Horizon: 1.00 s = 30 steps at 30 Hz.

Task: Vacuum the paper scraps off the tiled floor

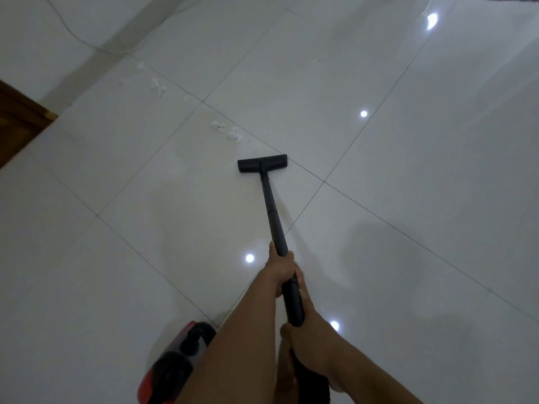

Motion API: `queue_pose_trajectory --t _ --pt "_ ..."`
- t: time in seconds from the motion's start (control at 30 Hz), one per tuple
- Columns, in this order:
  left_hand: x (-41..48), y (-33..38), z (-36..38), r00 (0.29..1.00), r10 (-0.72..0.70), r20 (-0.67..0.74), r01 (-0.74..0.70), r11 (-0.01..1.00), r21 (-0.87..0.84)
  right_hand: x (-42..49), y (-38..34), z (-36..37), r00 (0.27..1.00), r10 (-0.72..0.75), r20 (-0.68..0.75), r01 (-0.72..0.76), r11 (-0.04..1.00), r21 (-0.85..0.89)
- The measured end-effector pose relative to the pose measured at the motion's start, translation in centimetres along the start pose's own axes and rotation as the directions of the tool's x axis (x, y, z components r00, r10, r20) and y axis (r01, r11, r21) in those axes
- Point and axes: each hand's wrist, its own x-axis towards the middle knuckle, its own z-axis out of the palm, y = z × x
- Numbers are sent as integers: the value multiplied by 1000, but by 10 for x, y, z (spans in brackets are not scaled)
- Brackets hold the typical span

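A black vacuum wand [269, 205] runs from my hands down to a flat black floor head [262, 163] on the white tiled floor [408, 199]. My left hand [281, 265] grips the wand higher up. My right hand [300, 336] grips its thick lower end near the hose. White paper scraps [227, 131] lie just beyond the head to the upper left. More scraps [157, 86] trail further off along the grout line.
The red and black vacuum body [180, 357] sits on the floor at my lower left. A white cable [87, 42] loops across the far tiles. A brown wooden edge [20, 121] juts in at the left. Ceiling lights reflect in the glossy tiles.
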Motion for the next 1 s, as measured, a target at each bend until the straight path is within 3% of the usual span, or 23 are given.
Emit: queue_pose_trajectory --t 0.17,0.37,0.67,1.0 --pt "26 40 -9 999 -5 -35 4 999 -36 38 -27 -19 996 62 57 -53 988 -144" --pt "40 85 -13 999 -12 -35 9 997 -79 61 -73 -52 972 177 154 -170 984 -58" --pt "53 128 -9 999 -35 -38 31 992 -120 81 -118 -80 969 164 183 -130 974 -186" --pt "37 187 6 997 -57 -48 45 973 -227 76 -182 -139 926 250 284 -215 965 -147"
